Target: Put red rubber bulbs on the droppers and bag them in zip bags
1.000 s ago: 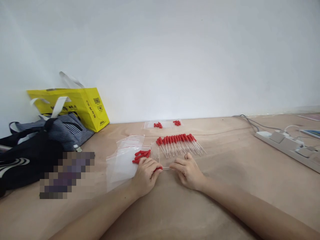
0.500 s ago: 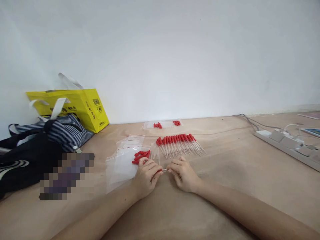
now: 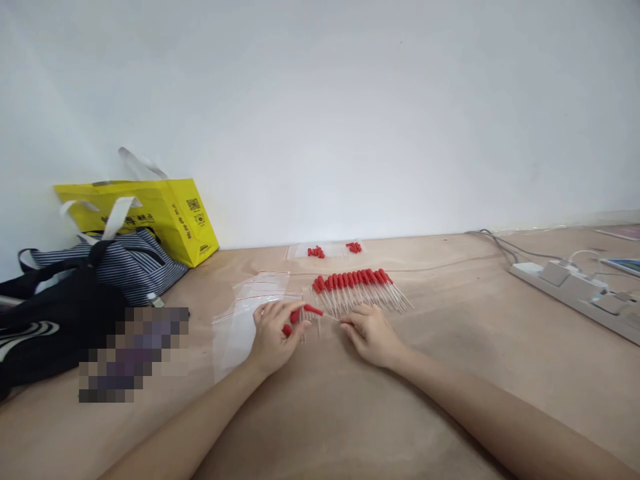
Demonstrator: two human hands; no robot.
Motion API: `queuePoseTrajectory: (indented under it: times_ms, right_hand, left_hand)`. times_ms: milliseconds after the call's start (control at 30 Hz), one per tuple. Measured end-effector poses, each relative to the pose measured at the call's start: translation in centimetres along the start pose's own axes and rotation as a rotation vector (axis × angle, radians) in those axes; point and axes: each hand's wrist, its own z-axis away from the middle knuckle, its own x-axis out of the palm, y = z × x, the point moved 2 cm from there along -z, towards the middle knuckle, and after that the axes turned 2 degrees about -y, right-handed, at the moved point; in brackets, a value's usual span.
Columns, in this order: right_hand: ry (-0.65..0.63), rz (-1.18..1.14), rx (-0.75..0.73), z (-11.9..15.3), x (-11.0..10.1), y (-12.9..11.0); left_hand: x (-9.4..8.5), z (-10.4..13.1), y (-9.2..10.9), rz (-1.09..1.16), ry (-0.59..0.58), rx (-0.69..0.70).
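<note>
The row of red-bulbed droppers lies on the wooden tabletop, its bulbs pointing away from the person and its slim clear tubes slanting toward the near side. In front of the row, the right hand pinches the tube end of a single dropper between thumb and fingertips; that dropper points leftward, its red bulb near the fingertips of the left hand. The left hand, to the front left of the row, is half spread, thumb and fingers apart around some loose red bulbs; whether it touches or grips any of them cannot be told. A few loose clear tubes lie at the row's left end, just beside the left hand. Clear zip bags with red seal lines overlap to the left of the row, partly under the left hand. Behind the row, close to the wall, lies another clear bag with two clusters of red bulbs and thin tubes between them. Well left of the row stand a yellow carrier bag, a striped bag and a black bag; well to its right lies a white power strip with plugs in it.
</note>
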Motion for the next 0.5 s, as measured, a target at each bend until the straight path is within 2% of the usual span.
queuePoseTrajectory:
  times_ms: [100,267,367,500]
  right_hand:
    - [0.107,-0.051,0.2,-1.6,0.8,0.2]
    - [0.179,0.043,0.419,-4.7,1.9,-0.6]
    - [0.153,0.108,0.482,-5.8,2.5,-0.8]
    - [0.11,0.13,0.491,-6.1,2.8,-0.7]
  left_hand:
    - [0.0,-0.1,-1.2,-0.061,0.069,-0.165]
    - [0.1,-0.2,-2.1,-0.14,0.015,-0.288]
    - [0.2,-0.2,-2.3,-0.155,-0.015,-0.313]
    - [0.4,-0.2,-2.5,-0.153,-0.035,-0.323]
